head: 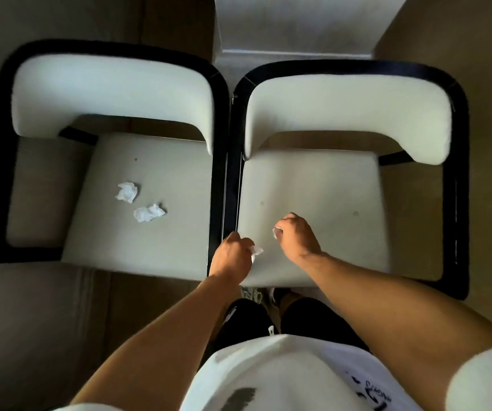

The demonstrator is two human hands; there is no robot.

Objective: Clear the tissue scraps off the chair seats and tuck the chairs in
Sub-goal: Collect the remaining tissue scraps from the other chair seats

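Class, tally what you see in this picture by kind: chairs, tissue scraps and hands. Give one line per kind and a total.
Chairs: 2, the left chair and the right chair.
Tissue scraps: 4, two loose on the left seat, one gripped in the left hand, one in the right hand.
Hands: 2, left hand and right hand.
Total: 8.

Tissue scraps point(257, 250) and point(276, 232) mostly hidden inside left hand point(233, 256) and right hand point(296, 237). Table point(295, 25) beyond both hands cut off by top edge.
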